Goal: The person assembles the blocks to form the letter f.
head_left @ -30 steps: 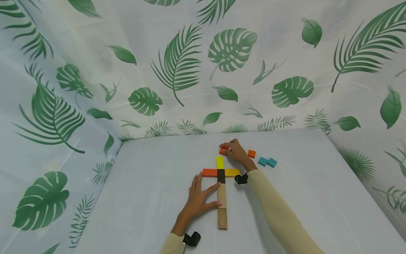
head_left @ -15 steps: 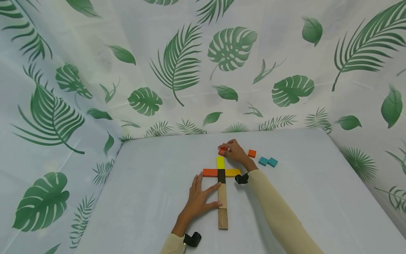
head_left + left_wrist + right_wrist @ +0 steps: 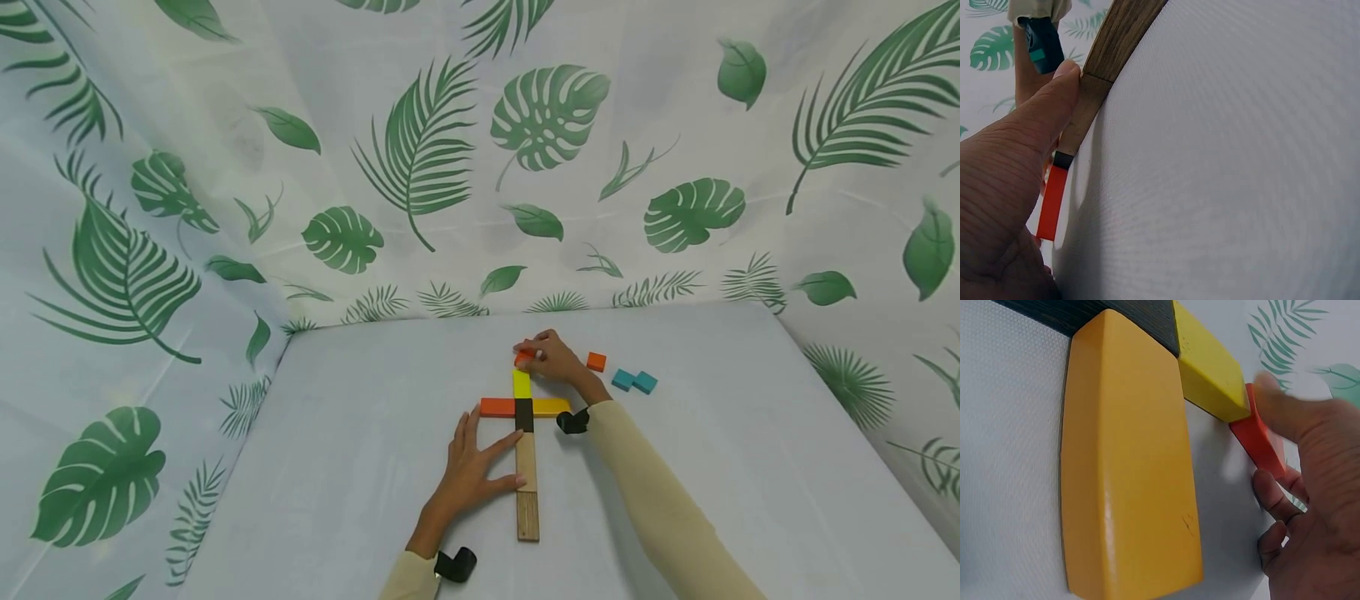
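My right hand (image 3: pixel 555 357) pinches a red-orange block (image 3: pixel 1259 439) between thumb and fingers. In the right wrist view this block meets the far end of a bright yellow block (image 3: pixel 522 384). That one adjoins a black block (image 3: pixel 524 415), flanked by a long red block (image 3: pixel 497 407) on the left and an amber block (image 3: pixel 551 407) on the right. Below the black block, a light wooden block (image 3: pixel 527 460) and a brown wooden block (image 3: pixel 528 518) continue the line. My left hand (image 3: pixel 463 475) lies spread, thumb and index finger touching the light wooden block, other fingertips near the long red one.
Right of the right hand lie a small orange block (image 3: pixel 596 362) and two teal blocks, one (image 3: pixel 622 380) touching the other (image 3: pixel 645 382). A white cloth covers the table (image 3: pixel 330 467). Leaf-printed curtains (image 3: pixel 442 275) stand behind and at both sides.
My right hand has shifted slightly left and nearer, bringing the red-orange block to the far end of the yellow block. The left hand has stayed in place.
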A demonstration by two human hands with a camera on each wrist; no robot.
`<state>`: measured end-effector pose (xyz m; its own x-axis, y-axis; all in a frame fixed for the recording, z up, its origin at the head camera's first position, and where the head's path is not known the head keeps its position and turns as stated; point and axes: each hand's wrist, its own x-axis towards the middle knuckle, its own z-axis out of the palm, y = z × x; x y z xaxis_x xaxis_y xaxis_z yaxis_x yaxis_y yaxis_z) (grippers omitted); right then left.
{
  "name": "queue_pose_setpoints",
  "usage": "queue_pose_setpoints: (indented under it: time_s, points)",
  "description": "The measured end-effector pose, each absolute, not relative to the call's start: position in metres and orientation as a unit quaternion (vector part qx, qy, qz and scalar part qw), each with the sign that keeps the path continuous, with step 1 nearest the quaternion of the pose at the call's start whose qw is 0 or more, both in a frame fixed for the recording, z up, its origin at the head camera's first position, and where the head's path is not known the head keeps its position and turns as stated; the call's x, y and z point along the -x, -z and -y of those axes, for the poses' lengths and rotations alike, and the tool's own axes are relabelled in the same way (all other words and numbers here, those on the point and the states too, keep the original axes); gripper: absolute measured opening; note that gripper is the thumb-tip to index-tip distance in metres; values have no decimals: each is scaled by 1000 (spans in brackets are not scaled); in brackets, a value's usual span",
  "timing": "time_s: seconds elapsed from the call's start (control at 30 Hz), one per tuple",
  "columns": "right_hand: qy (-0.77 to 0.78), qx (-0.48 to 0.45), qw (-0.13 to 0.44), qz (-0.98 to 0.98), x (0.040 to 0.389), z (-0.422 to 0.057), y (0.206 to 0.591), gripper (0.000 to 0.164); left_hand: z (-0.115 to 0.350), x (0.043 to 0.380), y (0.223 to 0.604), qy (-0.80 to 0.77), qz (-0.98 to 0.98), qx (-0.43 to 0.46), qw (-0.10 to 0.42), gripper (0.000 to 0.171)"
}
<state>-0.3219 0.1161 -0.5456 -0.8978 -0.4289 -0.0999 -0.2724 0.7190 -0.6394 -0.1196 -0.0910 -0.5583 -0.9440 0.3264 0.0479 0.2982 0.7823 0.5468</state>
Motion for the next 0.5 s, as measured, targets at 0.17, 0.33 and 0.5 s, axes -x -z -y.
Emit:
queue_pose_setpoints:
  time_s: [0.17, 0.33, 0.5]
  points:
    - [312, 197, 143, -918, 321, -116, 542, 55, 91, 120, 559, -285, -944, -160, 33, 70]
    - [293, 201, 152, -922, 321, -116, 540, 60, 91, 120, 559, -286, -944, -165, 30, 70]
    - [290, 193, 157, -924, 322, -117, 542, 60, 91, 120, 560, -291, -942, -167, 28, 70]
